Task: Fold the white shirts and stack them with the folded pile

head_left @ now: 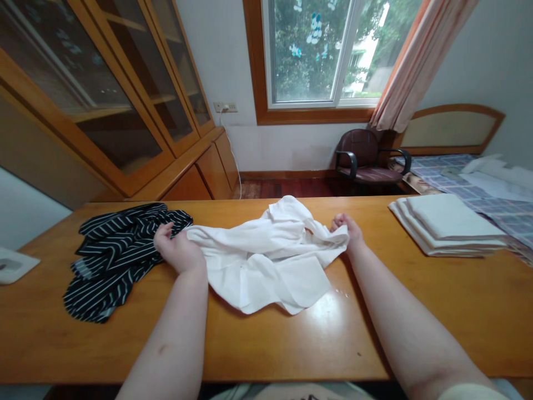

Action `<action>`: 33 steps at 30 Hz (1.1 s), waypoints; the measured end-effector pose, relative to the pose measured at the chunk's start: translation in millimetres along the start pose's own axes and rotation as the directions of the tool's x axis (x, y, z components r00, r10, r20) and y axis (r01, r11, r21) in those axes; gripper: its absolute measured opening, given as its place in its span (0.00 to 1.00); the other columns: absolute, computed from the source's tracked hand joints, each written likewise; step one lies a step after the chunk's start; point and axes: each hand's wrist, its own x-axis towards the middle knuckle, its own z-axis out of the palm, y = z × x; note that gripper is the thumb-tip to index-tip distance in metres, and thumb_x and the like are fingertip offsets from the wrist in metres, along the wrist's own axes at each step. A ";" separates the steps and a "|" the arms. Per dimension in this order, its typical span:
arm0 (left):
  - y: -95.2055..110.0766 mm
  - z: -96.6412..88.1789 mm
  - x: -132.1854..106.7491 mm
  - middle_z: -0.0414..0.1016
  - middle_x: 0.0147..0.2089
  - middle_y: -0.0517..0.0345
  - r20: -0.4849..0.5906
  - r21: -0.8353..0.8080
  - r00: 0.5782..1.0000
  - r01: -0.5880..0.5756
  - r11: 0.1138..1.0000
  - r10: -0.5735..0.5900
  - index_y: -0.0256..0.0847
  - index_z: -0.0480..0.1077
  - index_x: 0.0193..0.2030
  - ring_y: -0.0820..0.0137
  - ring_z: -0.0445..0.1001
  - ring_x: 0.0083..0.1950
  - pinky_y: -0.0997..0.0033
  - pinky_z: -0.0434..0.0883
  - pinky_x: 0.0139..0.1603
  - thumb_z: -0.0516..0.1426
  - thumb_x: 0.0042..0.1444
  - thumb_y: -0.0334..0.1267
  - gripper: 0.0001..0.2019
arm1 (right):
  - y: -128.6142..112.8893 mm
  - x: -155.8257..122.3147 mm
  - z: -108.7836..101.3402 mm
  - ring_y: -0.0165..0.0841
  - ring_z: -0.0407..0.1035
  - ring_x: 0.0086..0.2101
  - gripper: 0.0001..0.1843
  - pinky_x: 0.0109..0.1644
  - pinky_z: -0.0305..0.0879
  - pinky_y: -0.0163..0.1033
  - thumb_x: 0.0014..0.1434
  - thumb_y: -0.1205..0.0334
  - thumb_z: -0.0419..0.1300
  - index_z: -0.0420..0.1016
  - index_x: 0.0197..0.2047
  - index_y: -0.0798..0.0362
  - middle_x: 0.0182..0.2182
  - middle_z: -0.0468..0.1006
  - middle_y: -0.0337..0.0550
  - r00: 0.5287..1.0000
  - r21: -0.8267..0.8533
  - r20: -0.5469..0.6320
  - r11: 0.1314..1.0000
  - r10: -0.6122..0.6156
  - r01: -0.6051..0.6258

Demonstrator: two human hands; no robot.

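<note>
A crumpled white garment (266, 244), which looks like a shirt, lies partly on the wooden table in front of me. My left hand (178, 247) is closed on its left end, and my right hand (348, 229) grips the right end, so the cloth is pulled out sideways between them. Its lower edge spreads loosely over the tabletop. Just beyond my left hand is a rumpled black garment with white stripes (120, 253), lying in a heap.
On the right side of the wooden table (291, 350) sits a stack of folded white cloth (447, 225). A white object (16, 265) is at the left edge. Past the table stand a chair (362, 155), a bed (449, 172) and a glass-door cabinet (137, 100).
</note>
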 end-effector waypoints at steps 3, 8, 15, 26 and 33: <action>10.9 15.9 -17.6 0.61 0.61 0.45 0.170 0.173 0.976 -0.165 0.971 0.136 0.42 0.62 0.57 0.60 0.62 0.60 0.58 0.66 0.54 0.50 0.58 0.48 0.22 | 2.3 -7.1 16.9 0.30 0.65 0.26 0.27 0.33 0.65 0.39 0.41 0.46 0.65 0.70 0.41 0.52 0.35 0.75 0.44 0.995 -0.170 0.102 0.985 0.005 0.013; 21.1 48.9 -39.5 0.59 0.65 0.48 0.602 0.316 0.778 -0.437 0.842 0.178 0.43 0.56 0.64 0.60 0.57 0.64 0.56 0.56 0.62 0.52 0.57 0.45 0.28 | -2.0 -20.5 34.1 0.28 0.64 0.29 0.31 0.35 0.62 0.37 0.42 0.51 0.67 0.71 0.50 0.53 0.40 0.75 0.43 0.942 -0.507 0.327 0.855 0.074 0.109; 25.0 54.3 -43.1 0.74 0.52 0.57 0.786 0.261 0.618 -0.349 0.900 0.011 0.45 0.72 0.52 0.65 0.71 0.52 0.69 0.64 0.54 0.51 0.53 0.38 0.19 | -2.1 -19.8 29.3 0.31 0.64 0.27 0.15 0.31 0.59 0.35 0.50 0.51 0.58 0.74 0.32 0.55 0.24 0.72 0.37 0.996 -0.467 0.092 0.882 -0.018 0.059; 9.9 35.7 -30.7 0.75 0.29 0.55 0.562 0.490 0.765 -0.001 0.872 -0.315 0.41 0.72 0.29 0.62 0.73 0.34 0.64 0.68 0.39 0.49 0.54 0.56 0.21 | -19.2 -13.8 12.2 0.31 0.65 0.26 0.16 0.30 0.61 0.35 0.48 0.48 0.59 0.70 0.29 0.54 0.24 0.73 0.38 0.960 -0.184 -0.248 0.979 -0.128 0.083; 16.0 49.2 -37.2 0.54 0.66 0.50 0.682 0.347 0.717 -0.491 0.799 0.144 0.47 0.63 0.59 0.59 0.56 0.65 0.57 0.55 0.63 0.57 0.53 0.47 0.26 | -11.9 -34.2 43.1 0.40 0.70 0.42 0.23 0.48 0.64 0.43 0.46 0.49 0.65 0.75 0.44 0.52 0.42 0.77 0.44 0.942 -0.223 0.333 0.965 -0.054 0.134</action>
